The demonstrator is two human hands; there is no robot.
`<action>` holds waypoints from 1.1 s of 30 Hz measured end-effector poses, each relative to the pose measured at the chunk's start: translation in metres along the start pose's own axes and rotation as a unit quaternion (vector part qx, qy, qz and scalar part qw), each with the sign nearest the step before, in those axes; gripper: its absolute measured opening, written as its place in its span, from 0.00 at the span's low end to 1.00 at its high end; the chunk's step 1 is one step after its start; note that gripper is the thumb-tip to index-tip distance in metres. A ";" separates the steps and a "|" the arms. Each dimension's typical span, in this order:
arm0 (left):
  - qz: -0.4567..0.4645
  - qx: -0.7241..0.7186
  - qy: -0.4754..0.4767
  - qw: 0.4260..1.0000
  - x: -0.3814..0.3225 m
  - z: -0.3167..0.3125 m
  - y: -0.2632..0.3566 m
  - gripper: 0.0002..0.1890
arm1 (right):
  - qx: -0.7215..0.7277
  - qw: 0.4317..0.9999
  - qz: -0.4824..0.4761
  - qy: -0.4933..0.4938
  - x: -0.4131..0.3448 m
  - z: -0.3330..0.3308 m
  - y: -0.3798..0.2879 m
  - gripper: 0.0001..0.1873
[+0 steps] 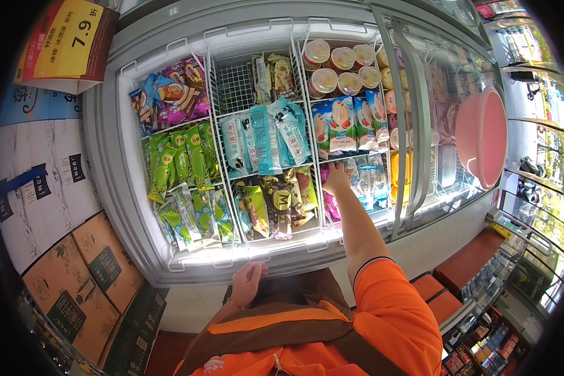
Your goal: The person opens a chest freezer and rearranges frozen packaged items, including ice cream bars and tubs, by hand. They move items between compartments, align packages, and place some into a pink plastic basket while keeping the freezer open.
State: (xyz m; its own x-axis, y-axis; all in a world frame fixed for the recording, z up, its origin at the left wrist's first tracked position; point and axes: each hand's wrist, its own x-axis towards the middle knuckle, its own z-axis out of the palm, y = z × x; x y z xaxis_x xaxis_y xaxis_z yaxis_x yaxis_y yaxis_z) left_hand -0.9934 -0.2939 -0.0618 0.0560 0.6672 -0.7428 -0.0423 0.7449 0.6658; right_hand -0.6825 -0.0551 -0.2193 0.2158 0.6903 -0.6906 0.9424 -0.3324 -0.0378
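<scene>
My right hand reaches down into the front right compartment of an open chest freezer, touching the purple packets there; its fingertips are partly hidden. Beside it lie blue and clear ice-pop packets. My left hand is loosely curled at the freezer's front edge, with nothing visible in it. Behind my right hand stand blue-and-white ice cream packets and lidded cups. Light-blue packets fill the middle basket, with brown ones in front. Green packets lie on the left.
A sliding glass lid covers the freezer's right part, with a pink plastic basin on it. Cardboard boxes are stacked at the left, below a yellow-and-red price sign. Reddish-brown boxes stand at the lower right.
</scene>
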 end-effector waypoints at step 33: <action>-0.022 -0.028 0.036 0.999 0.012 0.069 0.014 0.14 | 0.043 0.997 0.056 0.025 -0.015 -0.007 -0.009 0.33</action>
State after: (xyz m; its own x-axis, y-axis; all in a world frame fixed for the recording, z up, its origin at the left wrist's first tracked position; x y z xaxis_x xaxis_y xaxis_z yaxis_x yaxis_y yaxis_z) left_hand -0.9247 -0.2761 -0.0561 -0.0124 0.6310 -0.7756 -0.0976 0.7712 0.6290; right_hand -0.6927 -0.0576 -0.2032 0.3326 0.6769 -0.6567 0.8870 -0.4610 -0.0259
